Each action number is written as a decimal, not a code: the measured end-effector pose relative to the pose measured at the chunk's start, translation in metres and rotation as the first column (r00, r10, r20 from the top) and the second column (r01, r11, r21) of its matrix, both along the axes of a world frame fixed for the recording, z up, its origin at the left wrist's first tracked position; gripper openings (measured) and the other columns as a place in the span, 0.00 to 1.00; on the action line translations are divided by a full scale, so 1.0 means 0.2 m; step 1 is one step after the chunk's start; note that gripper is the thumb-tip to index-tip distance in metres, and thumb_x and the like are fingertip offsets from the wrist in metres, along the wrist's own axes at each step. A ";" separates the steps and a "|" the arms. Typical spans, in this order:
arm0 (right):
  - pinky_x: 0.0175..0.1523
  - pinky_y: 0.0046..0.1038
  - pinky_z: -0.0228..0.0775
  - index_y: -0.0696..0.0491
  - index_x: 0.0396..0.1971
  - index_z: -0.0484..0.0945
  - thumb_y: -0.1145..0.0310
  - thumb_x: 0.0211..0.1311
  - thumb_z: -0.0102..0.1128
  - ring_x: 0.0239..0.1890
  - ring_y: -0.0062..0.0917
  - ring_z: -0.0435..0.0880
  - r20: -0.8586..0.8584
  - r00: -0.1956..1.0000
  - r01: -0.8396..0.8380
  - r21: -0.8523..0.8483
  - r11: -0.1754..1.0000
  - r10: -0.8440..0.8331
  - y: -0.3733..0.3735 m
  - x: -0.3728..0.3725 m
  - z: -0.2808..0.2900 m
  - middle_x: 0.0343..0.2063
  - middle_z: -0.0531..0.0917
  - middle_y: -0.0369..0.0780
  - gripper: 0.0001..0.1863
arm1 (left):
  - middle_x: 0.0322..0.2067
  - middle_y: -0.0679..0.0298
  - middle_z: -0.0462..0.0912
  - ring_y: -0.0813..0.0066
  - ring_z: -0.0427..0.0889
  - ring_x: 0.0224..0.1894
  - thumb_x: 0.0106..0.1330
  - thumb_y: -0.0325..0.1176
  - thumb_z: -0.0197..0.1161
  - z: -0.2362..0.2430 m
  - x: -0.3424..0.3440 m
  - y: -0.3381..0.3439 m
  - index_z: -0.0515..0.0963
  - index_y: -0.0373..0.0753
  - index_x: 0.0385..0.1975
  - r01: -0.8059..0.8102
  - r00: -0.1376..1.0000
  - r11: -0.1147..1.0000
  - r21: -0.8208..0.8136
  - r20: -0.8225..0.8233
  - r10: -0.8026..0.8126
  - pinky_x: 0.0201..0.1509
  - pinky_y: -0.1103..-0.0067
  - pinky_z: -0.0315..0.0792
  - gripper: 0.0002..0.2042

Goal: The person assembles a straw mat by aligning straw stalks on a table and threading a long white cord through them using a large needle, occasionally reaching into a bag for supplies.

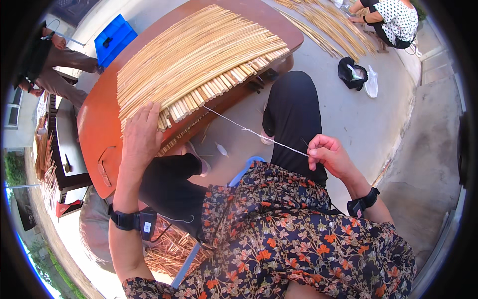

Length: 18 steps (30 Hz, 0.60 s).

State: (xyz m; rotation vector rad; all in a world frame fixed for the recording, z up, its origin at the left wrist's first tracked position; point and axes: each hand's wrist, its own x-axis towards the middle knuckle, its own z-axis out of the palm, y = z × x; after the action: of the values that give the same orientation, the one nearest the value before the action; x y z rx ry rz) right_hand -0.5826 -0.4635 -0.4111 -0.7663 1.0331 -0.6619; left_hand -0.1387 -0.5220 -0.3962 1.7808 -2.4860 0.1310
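A mat of pale reed sticks (199, 55) lies on the reddish-brown table (94, 139), cut ends along its near edge. My left hand (142, 134) grips the mat's near left corner, fingers extended over the top. From that edge a white string (244, 128) stretches down to the right. My right hand (323, 157) pinches the string above my lap, with a thin dark item, too small to name, at the fingers. Eyeglasses (103, 172) rest on the table left of my wrist.
A person (64, 65) at left stands beside a blue bin (113, 37); another crouches (391, 22) near loose reeds (336, 30). A black bag (351, 74) and white item (370, 84) lie on the ground. More reeds (169, 251) lie below; a dark stand (72, 144) is left.
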 end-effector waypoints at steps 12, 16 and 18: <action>0.30 0.24 0.72 0.54 0.31 0.72 0.74 0.60 0.55 0.22 0.22 0.78 0.173 0.925 0.341 0.017 0.940 -0.338 0.02 -0.27 -0.06 0.22 0.78 0.36 0.01 | 0.41 0.54 0.79 0.52 0.78 0.41 0.57 0.24 0.54 0.48 0.04 -0.16 0.70 0.38 0.53 -0.036 0.996 0.996 -0.086 -0.081 0.029 0.44 0.63 0.73 0.21; 0.32 0.23 0.71 0.53 0.31 0.72 0.74 0.61 0.54 0.24 0.21 0.77 0.183 0.884 0.437 -0.001 0.899 -0.430 -0.07 -0.24 -0.12 0.22 0.77 0.35 0.01 | 0.40 0.53 0.79 0.52 0.79 0.40 0.57 0.25 0.55 0.56 -0.03 -0.12 0.71 0.37 0.50 -0.048 0.998 0.989 -0.137 -0.056 0.041 0.42 0.63 0.73 0.18; 0.32 0.22 0.71 0.53 0.32 0.72 0.73 0.62 0.54 0.24 0.20 0.76 0.178 0.864 0.483 -0.034 0.875 -0.470 -0.11 -0.16 -0.08 0.22 0.77 0.35 0.01 | 0.41 0.52 0.79 0.52 0.79 0.40 0.57 0.26 0.53 0.62 -0.16 -0.06 0.72 0.38 0.50 -0.086 0.994 0.994 -0.064 -0.070 0.082 0.42 0.64 0.73 0.18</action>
State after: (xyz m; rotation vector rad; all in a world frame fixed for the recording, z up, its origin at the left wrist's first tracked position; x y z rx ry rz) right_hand -0.6152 -0.4846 -0.4268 -0.5073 1.0559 -1.1806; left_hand -0.1709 -0.5340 -0.2725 1.8318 -2.3331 0.1552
